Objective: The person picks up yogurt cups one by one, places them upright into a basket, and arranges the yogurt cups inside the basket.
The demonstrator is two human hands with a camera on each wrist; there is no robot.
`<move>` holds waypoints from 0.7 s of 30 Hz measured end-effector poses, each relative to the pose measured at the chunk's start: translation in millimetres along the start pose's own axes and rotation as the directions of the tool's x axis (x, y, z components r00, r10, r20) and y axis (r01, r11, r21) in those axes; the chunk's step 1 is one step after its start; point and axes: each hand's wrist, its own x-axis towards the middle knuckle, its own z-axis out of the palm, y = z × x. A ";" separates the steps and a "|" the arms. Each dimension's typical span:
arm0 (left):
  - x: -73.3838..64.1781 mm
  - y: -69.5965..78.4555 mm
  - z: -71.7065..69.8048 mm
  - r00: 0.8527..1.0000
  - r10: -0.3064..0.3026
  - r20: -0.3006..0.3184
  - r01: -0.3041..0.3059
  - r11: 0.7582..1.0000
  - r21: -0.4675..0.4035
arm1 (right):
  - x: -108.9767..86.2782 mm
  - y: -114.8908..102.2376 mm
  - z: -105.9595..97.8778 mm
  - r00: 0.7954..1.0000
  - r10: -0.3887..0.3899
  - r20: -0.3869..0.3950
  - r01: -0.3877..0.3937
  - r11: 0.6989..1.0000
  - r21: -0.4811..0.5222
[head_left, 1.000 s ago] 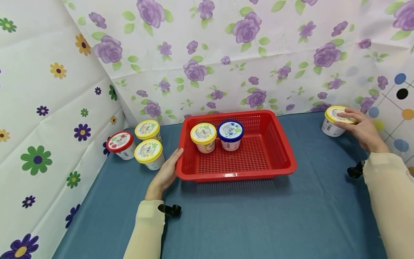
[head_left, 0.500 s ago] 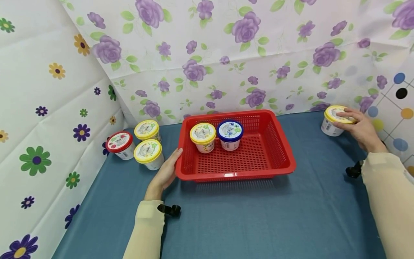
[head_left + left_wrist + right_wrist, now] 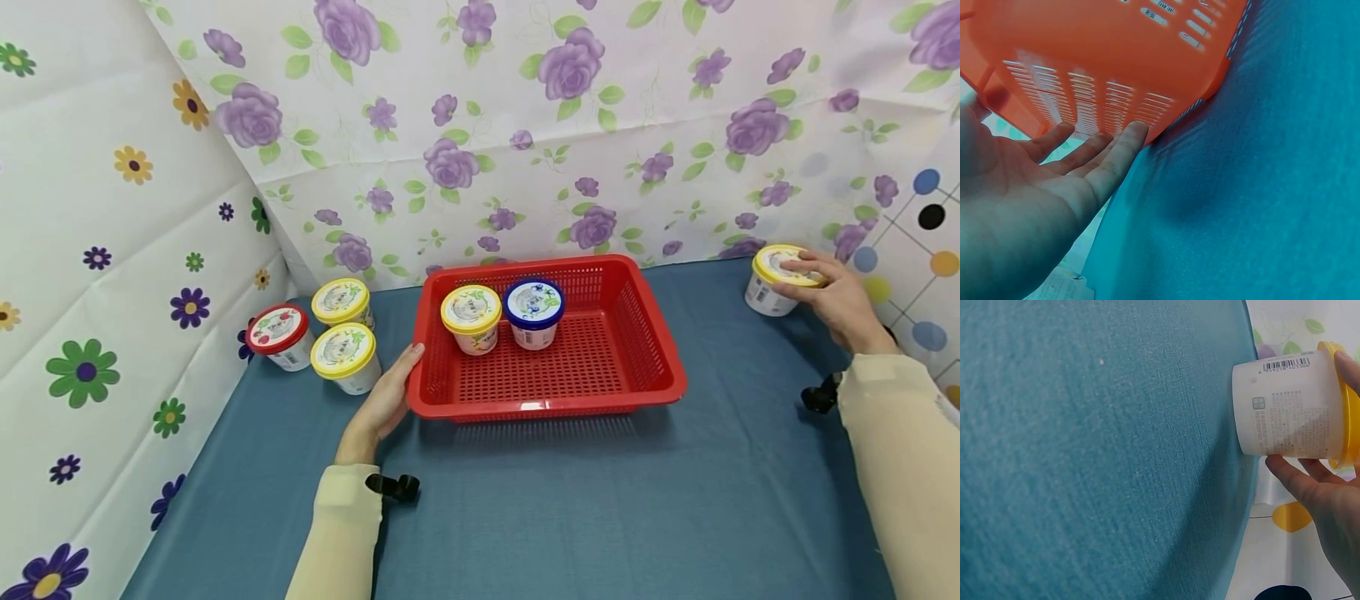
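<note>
At the far right, my right hand (image 3: 846,307) holds a white tub with a yellow lid (image 3: 768,296). The right wrist view shows fingers at the lid and along the side of this paper tub (image 3: 1291,412), with its barcode facing the camera. My left hand (image 3: 386,402) grips the left end of a red plastic basket (image 3: 547,407). Its thumb lies at the rim, and the left wrist view has the fingers (image 3: 1124,147) against the slotted outer wall. Inside the basket stand a yellow-lidded tub (image 3: 472,312) and a blue-lidded tub (image 3: 535,307).
Left of the basket stand a red-lidded tub (image 3: 279,329) and two yellow-lidded tubs, one behind (image 3: 341,300) and one in front (image 3: 345,354). A blue cloth (image 3: 570,508) covers the table. Flowered sheets (image 3: 420,100) hang along the back and left.
</note>
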 end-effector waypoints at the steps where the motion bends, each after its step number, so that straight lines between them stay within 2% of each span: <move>1: -0.1 0.2 0.0 1.000 -0.001 -0.001 0.001 1.000 -0.001 | 0.1 -0.1 -0.1 1.000 0.002 0.000 -0.002 1.000 -0.002; 21: -0.5 0.3 -0.1 1.000 -0.004 0.002 0.004 1.000 0.003 | 0.2 -0.4 -0.2 1.000 0.019 -0.002 -0.019 1.000 -0.002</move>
